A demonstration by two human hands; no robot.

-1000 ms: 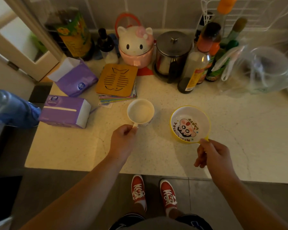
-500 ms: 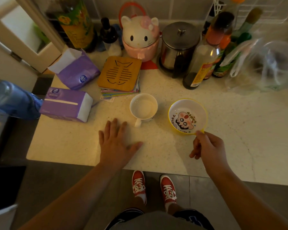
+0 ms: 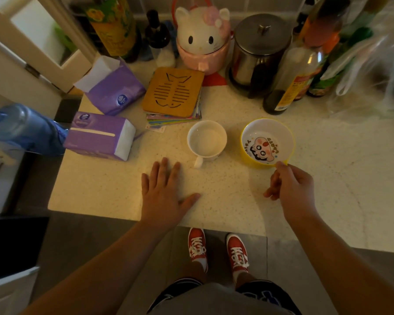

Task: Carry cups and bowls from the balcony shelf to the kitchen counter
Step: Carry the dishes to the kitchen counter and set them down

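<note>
A white cup (image 3: pixel 206 139) stands upright on the pale kitchen counter (image 3: pixel 114 185), its handle pointing toward me. Just right of it sits a yellow bowl (image 3: pixel 268 142) with a cartoon face printed inside. My left hand (image 3: pixel 166 192) lies flat on the counter, fingers spread, a little below and left of the cup and apart from it. My right hand (image 3: pixel 289 185) pinches the bowl's near rim with thumb and forefinger; the bowl rests on the counter.
Behind the cup lie a wooden fish-pattern trivet (image 3: pixel 173 92) on a stack of cards and two purple tissue packs (image 3: pixel 100 135). Along the wall stand a cat-shaped pot (image 3: pixel 203 42), a steel canister (image 3: pixel 259 51), several bottles (image 3: pixel 291 80) and plastic bags (image 3: pixel 371 73). The counter's edge is near my feet.
My left hand let go of the cup's handle and came down flat on the counter. My right hand set the bowl down and still pinches its rim.
</note>
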